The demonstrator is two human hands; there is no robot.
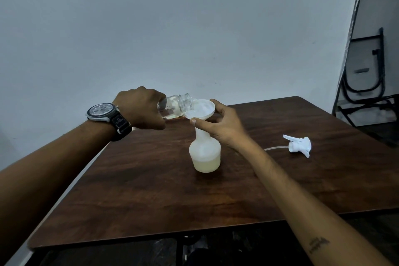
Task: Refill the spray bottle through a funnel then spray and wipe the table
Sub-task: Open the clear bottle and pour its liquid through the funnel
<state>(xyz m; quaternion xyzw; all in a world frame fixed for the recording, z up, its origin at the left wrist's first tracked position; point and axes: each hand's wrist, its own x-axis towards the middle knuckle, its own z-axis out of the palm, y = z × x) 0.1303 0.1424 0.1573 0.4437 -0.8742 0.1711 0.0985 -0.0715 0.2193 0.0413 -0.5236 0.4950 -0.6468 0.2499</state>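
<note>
Two hands work the refill step. On the dark wood-grain table (151, 190), the translucent white plastic spray bottle (204, 153) stands upright, liquid low. Your left hand (140, 110) grips the tilted clear jar (174, 106). Your right hand (224, 123) pinches the smooth white funnel (200, 110) in its neck. Next, likely: finish pouring steadily, then refit the white trigger head (299, 144) lying apart.

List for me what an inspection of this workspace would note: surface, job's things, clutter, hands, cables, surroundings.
Surface: dark wood table.
Job's things: bottle upright, partly filled, funnel in its neck; jar tilted over the funnel; spray head lying apart, right of the bottle.
Clutter: nothing seen.
Hands: left hand grips the jar; right hand holds the funnel's rim.
Cables: nothing seen.
Surroundings: plain wall; folded chair at far right.
</note>
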